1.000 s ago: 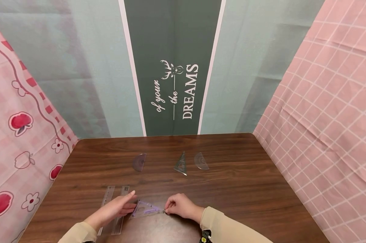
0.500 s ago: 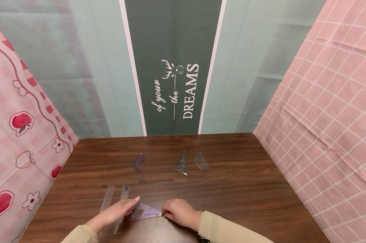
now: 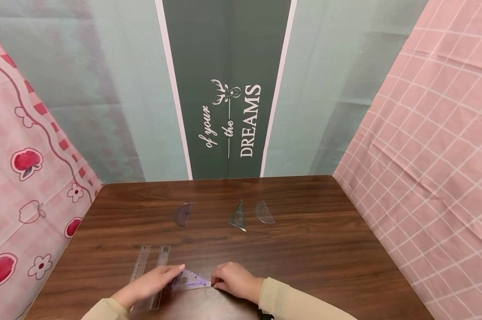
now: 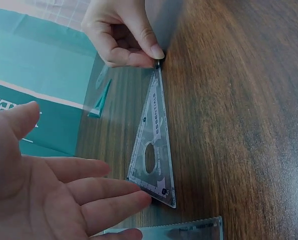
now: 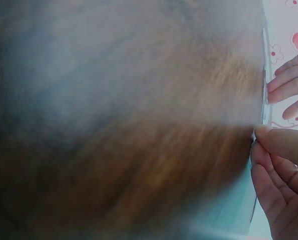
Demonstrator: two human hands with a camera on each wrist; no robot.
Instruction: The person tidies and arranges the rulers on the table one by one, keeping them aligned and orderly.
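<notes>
A clear triangular set square (image 3: 190,283) with purple markings lies between my two hands, its long tip pointing right. My right hand (image 3: 234,278) pinches that tip between thumb and forefinger; the left wrist view shows the thumb (image 4: 151,45) on top. My left hand (image 3: 150,282) has its fingers extended, and in the left wrist view the fingertips (image 4: 141,199) touch the short edge of the set square (image 4: 158,127). Below the left hand, a clear ruler (image 3: 163,258) is partly hidden. Another clear ruler (image 3: 140,265) lies parallel to it, further left.
Toward the back of the wooden table (image 3: 305,249) lie a purplish protractor (image 3: 182,214), a greenish set square (image 3: 238,217) and a clear protractor (image 3: 264,212). Patterned cloths hang at the left, back and right. The right wrist view is mostly blurred.
The set square has shifted slightly left and nearer the person, with my right hand still pinching its tip. My left hand has come a little right and down against its short edge.
</notes>
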